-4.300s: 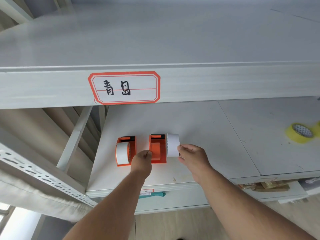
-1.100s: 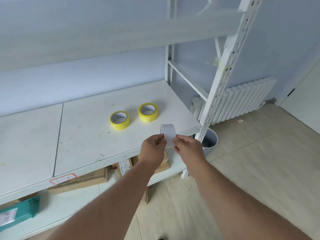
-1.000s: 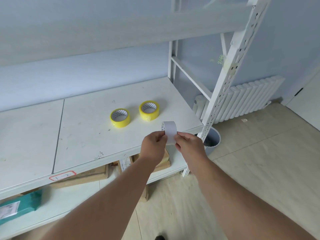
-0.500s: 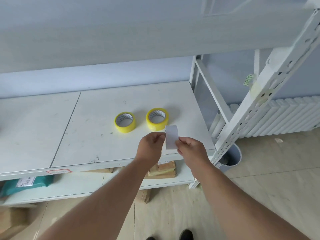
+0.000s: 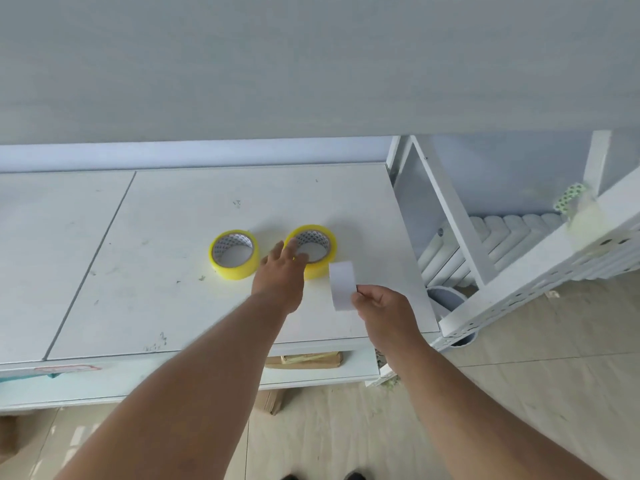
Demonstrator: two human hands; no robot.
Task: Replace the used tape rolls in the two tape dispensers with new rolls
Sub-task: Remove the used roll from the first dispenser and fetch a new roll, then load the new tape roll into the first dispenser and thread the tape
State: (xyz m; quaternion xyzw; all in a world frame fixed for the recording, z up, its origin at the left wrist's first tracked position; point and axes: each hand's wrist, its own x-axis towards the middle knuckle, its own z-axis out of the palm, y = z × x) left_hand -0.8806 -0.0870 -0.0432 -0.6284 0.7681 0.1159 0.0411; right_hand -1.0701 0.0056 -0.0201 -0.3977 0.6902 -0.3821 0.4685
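Observation:
Two yellow tape rolls lie flat on the white shelf (image 5: 173, 289): the left yellow roll (image 5: 234, 254) and the right yellow roll (image 5: 313, 249). My left hand (image 5: 282, 268) stretches over the shelf with fingers spread, fingertips at the near-left rim of the right yellow roll. My right hand (image 5: 379, 304) pinches a white used tape roll (image 5: 342, 289), held upright above the shelf's right front part. No tape dispenser is in view.
An upper shelf board (image 5: 311, 64) overhangs the top of the view. A white perforated rack post (image 5: 540, 271) slants at the right, with a radiator (image 5: 502, 244) and a grey bin (image 5: 446, 299) behind it. Cardboard boxes (image 5: 304, 358) lie on the lower shelf.
My left hand has let go of the white roll and reached forward to the right yellow roll. My right hand alone now holds the white roll. The view has tilted down and moved closer.

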